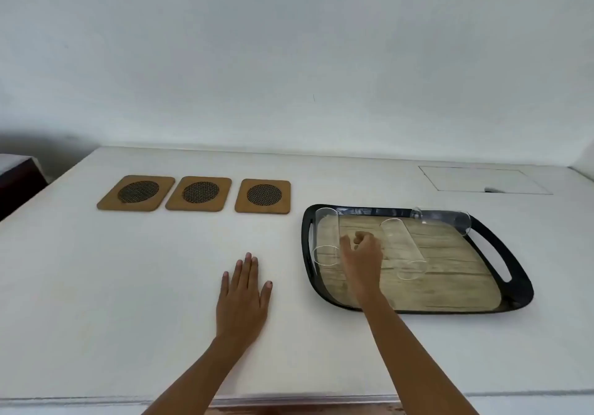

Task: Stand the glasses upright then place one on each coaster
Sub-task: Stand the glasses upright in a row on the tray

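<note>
Three clear glasses lie on their sides on a black-rimmed tray (501,244) with a wood-pattern floor: a left glass (326,237), a middle glass (403,249) and a far glass (445,218) along the back rim. Three brown coasters with dark mesh centres sit in a row to the left: left coaster (136,192), middle coaster (199,193), right coaster (263,196). My right hand (361,255) hovers over the tray between the left and middle glasses, fingers curled, holding nothing. My left hand (242,295) lies flat on the white table, fingers spread.
The white table (128,286) meets a white wall at the back. A rectangular hatch (482,179) is set into the tabletop behind the tray. A dark piece of furniture (16,183) stands off the table's left edge.
</note>
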Available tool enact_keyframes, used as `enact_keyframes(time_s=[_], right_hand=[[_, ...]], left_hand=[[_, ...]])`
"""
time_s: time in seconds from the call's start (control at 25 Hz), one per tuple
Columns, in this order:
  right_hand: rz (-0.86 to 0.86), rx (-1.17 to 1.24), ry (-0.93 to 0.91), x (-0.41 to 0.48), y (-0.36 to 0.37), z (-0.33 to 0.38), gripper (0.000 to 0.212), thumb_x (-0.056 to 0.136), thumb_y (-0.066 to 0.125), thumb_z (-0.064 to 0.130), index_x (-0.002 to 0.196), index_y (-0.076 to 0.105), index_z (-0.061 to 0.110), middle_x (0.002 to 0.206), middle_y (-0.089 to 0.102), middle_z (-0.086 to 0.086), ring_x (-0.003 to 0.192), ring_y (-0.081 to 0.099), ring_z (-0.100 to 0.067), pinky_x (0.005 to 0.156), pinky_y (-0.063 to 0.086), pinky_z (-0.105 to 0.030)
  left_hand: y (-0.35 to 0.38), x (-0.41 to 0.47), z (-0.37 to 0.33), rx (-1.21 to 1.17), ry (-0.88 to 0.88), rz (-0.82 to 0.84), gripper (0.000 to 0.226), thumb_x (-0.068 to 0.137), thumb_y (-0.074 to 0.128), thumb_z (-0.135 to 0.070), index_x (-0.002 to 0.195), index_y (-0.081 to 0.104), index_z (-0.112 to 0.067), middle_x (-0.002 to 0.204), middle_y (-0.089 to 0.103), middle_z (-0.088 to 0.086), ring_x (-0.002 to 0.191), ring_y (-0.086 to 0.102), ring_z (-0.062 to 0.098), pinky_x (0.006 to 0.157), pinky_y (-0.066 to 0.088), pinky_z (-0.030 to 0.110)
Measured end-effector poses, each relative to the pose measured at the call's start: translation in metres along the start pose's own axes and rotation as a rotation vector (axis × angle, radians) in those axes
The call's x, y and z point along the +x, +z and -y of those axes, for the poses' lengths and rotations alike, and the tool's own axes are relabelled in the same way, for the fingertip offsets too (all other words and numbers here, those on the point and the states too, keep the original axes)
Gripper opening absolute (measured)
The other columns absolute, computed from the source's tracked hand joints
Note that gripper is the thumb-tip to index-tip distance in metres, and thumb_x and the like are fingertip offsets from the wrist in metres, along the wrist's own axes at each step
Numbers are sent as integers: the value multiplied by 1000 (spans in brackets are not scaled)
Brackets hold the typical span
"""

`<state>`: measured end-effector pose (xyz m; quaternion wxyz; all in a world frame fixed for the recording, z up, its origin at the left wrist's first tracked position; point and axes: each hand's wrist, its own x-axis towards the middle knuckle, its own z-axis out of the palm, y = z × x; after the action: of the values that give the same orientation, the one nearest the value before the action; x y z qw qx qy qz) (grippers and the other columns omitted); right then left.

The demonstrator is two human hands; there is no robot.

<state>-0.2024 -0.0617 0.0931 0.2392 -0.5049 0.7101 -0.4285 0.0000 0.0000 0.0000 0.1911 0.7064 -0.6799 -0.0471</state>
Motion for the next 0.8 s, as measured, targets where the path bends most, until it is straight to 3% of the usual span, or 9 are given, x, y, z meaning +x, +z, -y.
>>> enact_keyframes(time_s=[0.2,0.36,0.48,0.68,0.8], right_hand=[[143,-79,106,23,23,17,59,90,59,39,129,44,-2,128,49,-15,107,51,-26,82,39,-32],[267,-240,122,33,36,13,80,86,63,51,135,35,-5,135,44,-19,123,48,-34,92,43,-37],[313,-244,173,44,39,7,82,80,66,54,132,40,-5,130,51,-19,119,53,-33,95,48,-40],[325,105,351,45,23,0,56,83,62,46,116,50,3,104,63,-12,90,65,-26,63,48,-32],[385,664,525,39,7,-5,33,85,66,33,104,56,8,98,60,-13,80,64,-28,61,55,-33]], left_hand=[[2,2,3,41,-10,-70,71,97,9,-51,142,36,-3,148,38,13,136,34,26,113,7,37],[3,3,3,49,-4,-76,68,96,12,-51,145,31,-6,151,33,9,139,27,23,114,5,35],[3,2,2,52,-7,-84,68,96,11,-51,146,29,-8,152,30,7,140,25,21,114,6,36],[1,1,1,54,-24,-80,67,96,11,-52,148,24,-11,154,26,4,142,20,18,115,4,34],[0,1,1,60,-26,-80,67,96,12,-52,148,22,-12,154,25,3,142,20,18,115,3,33]])
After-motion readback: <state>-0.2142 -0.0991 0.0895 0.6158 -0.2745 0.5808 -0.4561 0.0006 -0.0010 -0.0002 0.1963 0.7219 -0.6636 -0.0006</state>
